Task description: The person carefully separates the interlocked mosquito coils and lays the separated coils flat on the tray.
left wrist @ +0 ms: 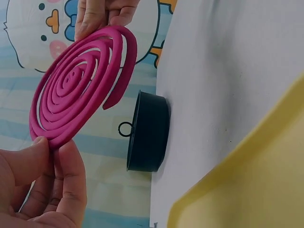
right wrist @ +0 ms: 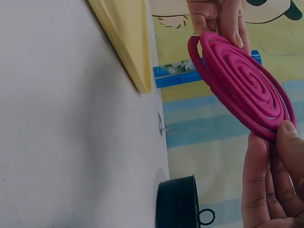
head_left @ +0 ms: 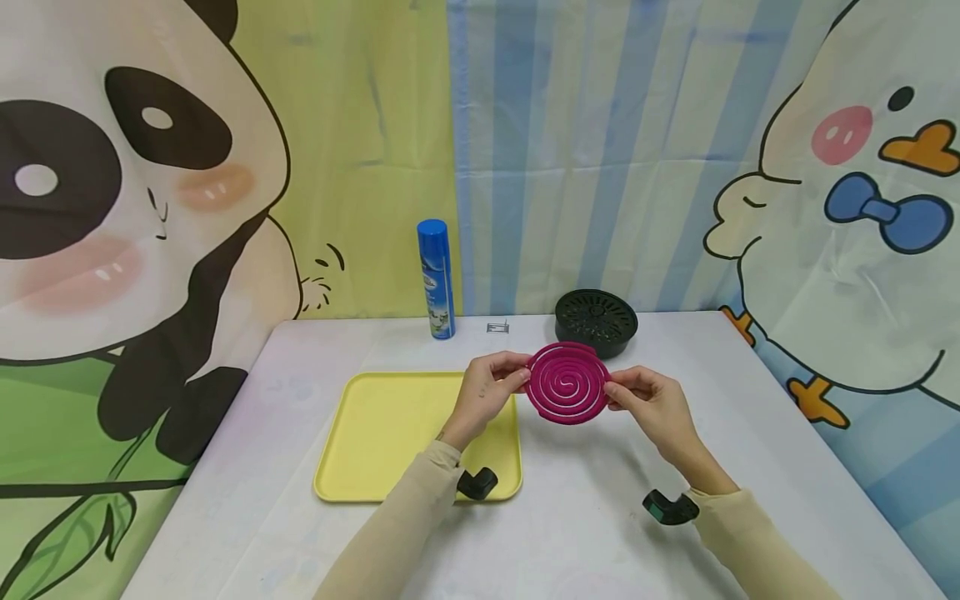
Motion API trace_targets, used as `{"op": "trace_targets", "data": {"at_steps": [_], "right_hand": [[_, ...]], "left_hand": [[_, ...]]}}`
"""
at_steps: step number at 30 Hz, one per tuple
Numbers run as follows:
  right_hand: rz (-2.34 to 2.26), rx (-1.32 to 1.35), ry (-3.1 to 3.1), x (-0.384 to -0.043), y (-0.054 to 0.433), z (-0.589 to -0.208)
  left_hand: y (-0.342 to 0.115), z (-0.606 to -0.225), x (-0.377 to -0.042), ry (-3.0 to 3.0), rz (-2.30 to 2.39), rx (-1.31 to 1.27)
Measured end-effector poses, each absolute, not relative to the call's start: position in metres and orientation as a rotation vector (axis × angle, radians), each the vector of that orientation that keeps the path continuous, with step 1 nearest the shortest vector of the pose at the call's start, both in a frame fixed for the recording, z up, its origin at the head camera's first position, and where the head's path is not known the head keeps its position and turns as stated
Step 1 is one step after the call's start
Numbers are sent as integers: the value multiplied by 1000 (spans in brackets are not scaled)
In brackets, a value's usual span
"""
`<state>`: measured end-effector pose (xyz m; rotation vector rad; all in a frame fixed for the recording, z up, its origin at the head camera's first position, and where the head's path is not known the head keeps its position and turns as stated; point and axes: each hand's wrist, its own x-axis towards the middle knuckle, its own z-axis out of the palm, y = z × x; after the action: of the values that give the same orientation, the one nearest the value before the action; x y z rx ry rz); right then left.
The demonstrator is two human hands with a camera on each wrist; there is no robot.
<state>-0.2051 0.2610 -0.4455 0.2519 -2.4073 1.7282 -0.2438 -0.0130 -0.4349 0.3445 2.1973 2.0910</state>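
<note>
Both hands pinch a magenta spiral coil (head_left: 567, 385) in the air, just right of the yellow tray (head_left: 397, 433).
Left hand (head_left: 489, 387) pinches the coil's tray-side edge, right hand (head_left: 660, 408) the opposite edge, thumbs against fingers; two-sided rim hold probably keeps the thin turns from flexing or snapping. Coil is off the surface (head_left: 570, 533), tilted; an outer tail stands apart from the disc in left wrist view. Black slotted tin (head_left: 596, 321) sits upright, beyond the tray and to its right; blue spray can (head_left: 437, 279) stands behind the tray's far edge; small flat metal piece (head_left: 498, 327), also past the tray, lies between can and tin. Likely set back to leave working room.
</note>
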Motion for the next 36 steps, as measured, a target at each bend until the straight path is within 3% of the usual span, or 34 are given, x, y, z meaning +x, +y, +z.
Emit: {"op": "trace_targets", "data": {"at_steps": [36], "right_hand": [[1724, 357, -2309, -205, 261, -448]], "left_hand": [[-21, -433, -245, 2134, 2011, 313]]}}
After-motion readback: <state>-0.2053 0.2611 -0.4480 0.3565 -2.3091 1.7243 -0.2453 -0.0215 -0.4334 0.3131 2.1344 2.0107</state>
